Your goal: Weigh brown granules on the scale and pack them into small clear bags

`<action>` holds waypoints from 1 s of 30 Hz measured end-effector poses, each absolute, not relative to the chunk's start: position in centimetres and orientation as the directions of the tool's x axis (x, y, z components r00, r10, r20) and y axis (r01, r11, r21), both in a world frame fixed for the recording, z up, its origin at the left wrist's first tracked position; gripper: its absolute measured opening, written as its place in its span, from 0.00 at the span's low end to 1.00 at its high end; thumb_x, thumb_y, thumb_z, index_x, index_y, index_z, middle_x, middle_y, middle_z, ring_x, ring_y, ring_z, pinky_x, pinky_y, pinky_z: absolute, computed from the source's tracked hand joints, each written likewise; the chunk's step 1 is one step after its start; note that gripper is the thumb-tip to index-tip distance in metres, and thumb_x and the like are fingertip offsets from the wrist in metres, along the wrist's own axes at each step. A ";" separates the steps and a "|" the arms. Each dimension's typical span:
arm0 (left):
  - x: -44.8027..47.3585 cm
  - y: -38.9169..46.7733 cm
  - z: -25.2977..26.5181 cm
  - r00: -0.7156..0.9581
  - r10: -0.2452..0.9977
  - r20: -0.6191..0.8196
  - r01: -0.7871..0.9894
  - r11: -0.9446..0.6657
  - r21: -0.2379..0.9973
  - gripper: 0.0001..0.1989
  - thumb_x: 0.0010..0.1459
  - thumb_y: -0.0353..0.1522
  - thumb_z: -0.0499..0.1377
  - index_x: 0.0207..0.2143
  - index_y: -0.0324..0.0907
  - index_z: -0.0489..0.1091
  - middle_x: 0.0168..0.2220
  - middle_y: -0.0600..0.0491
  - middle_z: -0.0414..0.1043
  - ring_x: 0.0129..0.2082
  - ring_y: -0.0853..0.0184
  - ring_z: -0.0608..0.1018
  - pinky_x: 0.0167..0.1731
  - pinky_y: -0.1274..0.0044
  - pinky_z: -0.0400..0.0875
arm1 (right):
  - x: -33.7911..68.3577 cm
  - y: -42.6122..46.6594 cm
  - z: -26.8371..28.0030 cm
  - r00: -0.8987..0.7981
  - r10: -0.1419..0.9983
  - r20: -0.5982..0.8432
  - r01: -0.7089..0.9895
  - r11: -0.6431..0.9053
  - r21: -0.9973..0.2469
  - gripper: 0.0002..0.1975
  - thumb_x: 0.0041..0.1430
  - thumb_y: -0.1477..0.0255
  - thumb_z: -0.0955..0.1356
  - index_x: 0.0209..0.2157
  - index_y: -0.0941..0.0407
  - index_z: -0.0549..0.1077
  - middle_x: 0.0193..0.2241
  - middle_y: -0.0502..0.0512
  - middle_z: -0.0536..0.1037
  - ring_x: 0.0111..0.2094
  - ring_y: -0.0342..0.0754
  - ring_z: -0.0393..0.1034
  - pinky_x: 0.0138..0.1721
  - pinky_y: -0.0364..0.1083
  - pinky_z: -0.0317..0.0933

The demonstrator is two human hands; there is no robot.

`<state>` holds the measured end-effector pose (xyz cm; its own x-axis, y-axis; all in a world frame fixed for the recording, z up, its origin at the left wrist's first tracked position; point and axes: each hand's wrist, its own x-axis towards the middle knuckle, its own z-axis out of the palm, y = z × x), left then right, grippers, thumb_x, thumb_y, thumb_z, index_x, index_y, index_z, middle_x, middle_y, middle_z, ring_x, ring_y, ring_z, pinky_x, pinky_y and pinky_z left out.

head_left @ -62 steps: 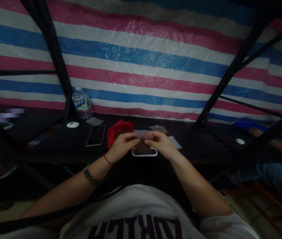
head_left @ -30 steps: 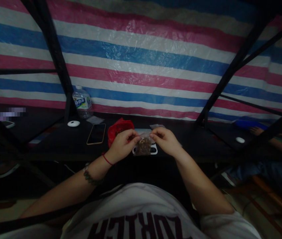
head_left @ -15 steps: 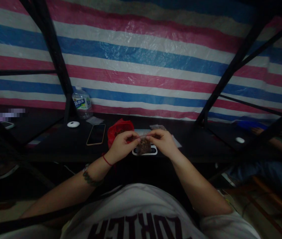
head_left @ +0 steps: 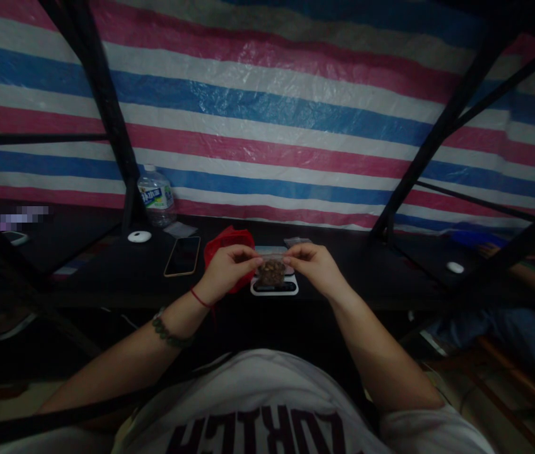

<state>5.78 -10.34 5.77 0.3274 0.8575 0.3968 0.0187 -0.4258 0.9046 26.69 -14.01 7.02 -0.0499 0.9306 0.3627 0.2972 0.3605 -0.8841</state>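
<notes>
Between my hands hangs a small clear plastic bag (head_left: 271, 272) filled with brown bits, too small to name. My left hand (head_left: 230, 268) pinches its top left corner, while my right hand (head_left: 313, 265) pinches the top right one. Below the bag lies a white digital scale (head_left: 290, 289), partly covered by it; I cannot tell whether they touch. A red plastic bag (head_left: 229, 239) stands open just beyond my left hand, its lower part hidden. Behind my right hand lie some clear plastic bags (head_left: 297, 241), mostly covered.
A phone (head_left: 182, 256) lies left of the red bag, near a white rounded device (head_left: 139, 236). Farther back stand a clear bottle (head_left: 156, 198) and a flat clear bag (head_left: 181, 229). Black metal posts (head_left: 116, 135) frame the table. At right, another person's hand (head_left: 488, 250) is by a blue item (head_left: 472, 238).
My hands have spread slightly apart, stretching the bag's top edge straight. The bag hangs flatter, and more of the scale's front shows.
</notes>
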 end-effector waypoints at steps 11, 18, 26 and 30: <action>5.8 -10.3 5.6 0.285 0.888 0.360 -0.002 -0.375 0.927 0.15 0.42 0.41 0.67 0.27 0.37 0.76 0.27 0.51 0.77 0.27 0.67 0.76 0.30 0.77 0.71 | 26.2 -14.0 6.6 -0.001 0.911 0.413 0.302 0.394 -0.868 0.09 0.49 0.65 0.71 0.25 0.57 0.74 0.22 0.50 0.73 0.23 0.42 0.65 0.28 0.42 0.60; 6.3 -11.1 5.7 0.325 0.884 0.336 -0.078 -0.329 0.941 0.14 0.46 0.40 0.66 0.28 0.37 0.74 0.26 0.52 0.75 0.25 0.70 0.75 0.28 0.78 0.71 | 25.3 -14.5 6.6 -0.049 0.922 0.385 0.225 0.385 -0.895 0.09 0.46 0.65 0.73 0.27 0.57 0.76 0.25 0.52 0.77 0.27 0.45 0.69 0.31 0.44 0.63; 6.3 -11.3 5.5 0.341 0.868 0.362 -0.041 -0.371 0.928 0.13 0.46 0.39 0.66 0.28 0.38 0.75 0.25 0.52 0.75 0.24 0.68 0.76 0.27 0.77 0.72 | 25.1 -14.6 6.2 -0.075 0.889 0.452 0.385 0.444 -0.809 0.09 0.52 0.65 0.70 0.26 0.56 0.76 0.25 0.53 0.76 0.26 0.45 0.68 0.28 0.43 0.61; 6.3 -11.5 5.5 0.344 0.869 0.357 -0.022 -0.372 0.928 0.12 0.47 0.39 0.64 0.28 0.38 0.75 0.23 0.52 0.75 0.23 0.68 0.76 0.25 0.77 0.71 | 25.0 -14.7 6.2 -0.082 0.878 0.472 0.366 0.467 -0.805 0.08 0.51 0.65 0.71 0.28 0.56 0.76 0.27 0.53 0.77 0.28 0.46 0.69 0.29 0.44 0.62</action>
